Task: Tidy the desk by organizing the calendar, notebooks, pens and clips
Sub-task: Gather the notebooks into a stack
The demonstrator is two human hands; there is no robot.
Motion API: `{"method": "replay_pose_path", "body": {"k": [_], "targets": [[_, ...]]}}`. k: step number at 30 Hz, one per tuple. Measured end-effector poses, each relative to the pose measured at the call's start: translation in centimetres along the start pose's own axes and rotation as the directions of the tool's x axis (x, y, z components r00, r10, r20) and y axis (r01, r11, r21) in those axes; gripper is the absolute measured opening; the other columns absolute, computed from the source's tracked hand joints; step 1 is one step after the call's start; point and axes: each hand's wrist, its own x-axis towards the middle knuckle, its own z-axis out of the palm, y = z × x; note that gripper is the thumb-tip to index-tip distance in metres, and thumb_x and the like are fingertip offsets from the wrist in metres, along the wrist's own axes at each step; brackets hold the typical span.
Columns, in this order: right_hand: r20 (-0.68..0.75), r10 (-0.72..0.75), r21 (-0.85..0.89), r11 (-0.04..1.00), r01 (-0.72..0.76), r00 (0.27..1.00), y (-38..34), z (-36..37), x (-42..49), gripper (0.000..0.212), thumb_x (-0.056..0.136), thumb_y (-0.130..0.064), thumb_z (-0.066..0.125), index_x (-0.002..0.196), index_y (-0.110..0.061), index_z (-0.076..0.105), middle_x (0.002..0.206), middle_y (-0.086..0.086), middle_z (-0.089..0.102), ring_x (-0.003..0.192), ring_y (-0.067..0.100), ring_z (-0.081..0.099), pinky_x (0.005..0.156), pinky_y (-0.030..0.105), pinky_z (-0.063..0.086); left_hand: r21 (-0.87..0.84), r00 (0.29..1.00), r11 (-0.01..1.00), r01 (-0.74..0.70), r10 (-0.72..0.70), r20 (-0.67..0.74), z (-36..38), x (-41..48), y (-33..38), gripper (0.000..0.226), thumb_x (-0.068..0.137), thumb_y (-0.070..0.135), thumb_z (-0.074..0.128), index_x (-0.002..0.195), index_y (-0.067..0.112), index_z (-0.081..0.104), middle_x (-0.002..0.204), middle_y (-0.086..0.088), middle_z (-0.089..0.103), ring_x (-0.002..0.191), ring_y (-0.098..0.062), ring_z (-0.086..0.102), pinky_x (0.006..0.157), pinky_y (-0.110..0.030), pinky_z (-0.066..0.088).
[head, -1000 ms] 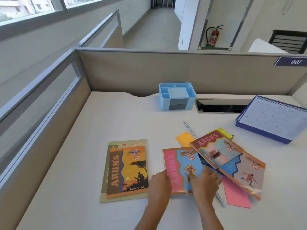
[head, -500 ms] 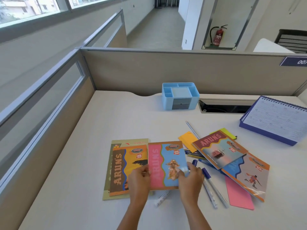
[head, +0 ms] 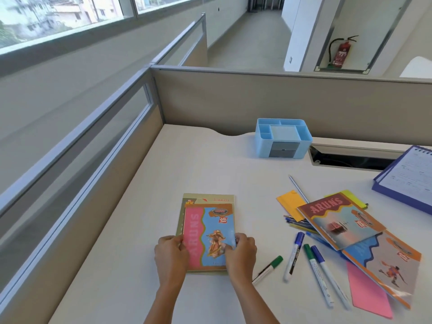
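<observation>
A pink and blue notebook (head: 208,237) lies on top of an orange notebook and a larger tan one (head: 205,199), forming a stack. My left hand (head: 170,258) grips the stack's left edge and my right hand (head: 240,256) grips its right edge. Two more notebooks (head: 339,223) (head: 385,260) lie fanned to the right over coloured paper and pens. Several markers (head: 294,253) lie loose between the stack and those notebooks. The blue-framed calendar (head: 411,181) sits at the far right. A light blue desk organizer (head: 284,141) stands at the back.
Beige partition walls (head: 257,101) close the desk at the back and left. A cable slot (head: 346,157) opens in the desk behind the calendar. An orange sticky pad (head: 289,204) and a pink paper (head: 367,293) lie among the pens. A thin metal rod (head: 298,188) lies near the orange pad.
Both hands slid the pink and blue notebook left onto the orange notebook and squared it there. Markers that lay under it are now uncovered. The camera has turned left.
</observation>
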Motion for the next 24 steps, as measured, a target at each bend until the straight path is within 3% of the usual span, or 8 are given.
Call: {"method": "replay_pose_path", "body": {"k": [2,5,8,12,17,22,24], "targets": [[-0.005,-0.016,-0.018,1.0,0.016,1.0,-0.1,0.2,0.0,0.033,0.082,-0.014,0.069,0.113,-0.011,0.06,0.108,0.006,0.053,0.106,0.024,0.049,0.081,0.03,0.044,-0.03,1.0,0.999,0.012,-0.012,-0.009,0.0,0.1,-0.1,0.021,0.085,0.003,0.05,0.09,0.008,0.069,0.101,-0.009,0.062,0.092,-0.03,0.057,0.071,-0.036,0.047],[0.001,-0.03,-0.061,0.998,0.03,1.0,-0.2,0.3,0.2,0.034,0.083,-0.014,0.066,0.116,-0.011,0.059,0.111,0.006,0.052,0.109,0.024,0.047,0.082,0.028,0.041,-0.047,0.999,0.998,0.042,-0.041,0.013,-0.3,0.2,0.3,0.027,0.087,0.0,0.044,0.066,0.015,0.053,0.079,-0.008,0.061,0.07,-0.024,0.053,0.054,-0.03,0.036],[0.006,-0.044,-0.091,0.995,0.045,0.999,-0.4,0.3,0.1,0.03,0.085,-0.014,0.064,0.114,-0.011,0.059,0.112,0.007,0.05,0.11,0.024,0.046,0.08,0.026,0.041,-0.072,0.996,0.994,0.081,-0.079,0.034,-0.9,0.6,0.6,0.031,0.086,0.0,0.046,0.064,0.019,0.055,0.063,-0.001,0.059,0.058,-0.017,0.049,0.05,-0.026,0.036],[-0.003,-0.046,-0.114,0.992,0.045,0.999,-0.8,0.7,-0.2,0.031,0.085,-0.016,0.066,0.114,-0.01,0.06,0.115,0.008,0.047,0.109,0.024,0.041,0.078,0.023,0.037,-0.067,0.997,0.996,0.054,-0.051,0.051,-0.7,0.9,0.1,0.027,0.085,0.002,0.047,0.079,0.014,0.07,0.077,-0.002,0.066,0.065,-0.018,0.056,0.049,-0.024,0.036],[-0.007,0.029,-0.257,0.966,-0.03,1.0,-1.7,1.0,-0.5,0.038,0.084,-0.03,0.066,0.118,-0.016,0.056,0.121,0.006,0.049,0.113,0.026,0.041,0.088,0.031,0.039,-0.069,0.997,0.995,0.066,-0.063,0.04,-0.3,1.0,-0.1,0.023,0.083,0.0,0.046,0.078,0.006,0.068,0.074,-0.005,0.064,0.063,-0.021,0.057,0.052,-0.029,0.04],[0.046,0.029,-0.098,0.995,-0.025,0.998,-1.4,1.0,-0.2,0.038,0.083,-0.024,0.069,0.118,-0.012,0.057,0.118,0.009,0.049,0.11,0.024,0.044,0.089,0.029,0.042,-0.09,0.997,0.993,0.071,-0.069,0.022,-0.4,1.0,0.1,0.025,0.089,0.002,0.047,0.097,0.005,0.07,0.077,0.001,0.061,0.067,-0.021,0.054,0.052,-0.026,0.036],[0.048,0.011,-0.036,0.999,-0.01,0.999,-1.1,0.2,0.4,0.041,0.084,-0.022,0.068,0.121,-0.012,0.057,0.119,0.009,0.048,0.112,0.024,0.046,0.088,0.027,0.042,-0.09,0.996,0.992,0.092,-0.089,0.03,-0.4,1.4,0.1,0.027,0.089,0.005,0.049,0.106,0.007,0.07,0.092,-0.007,0.067,0.076,-0.025,0.057,0.061,-0.029,0.041]]}}
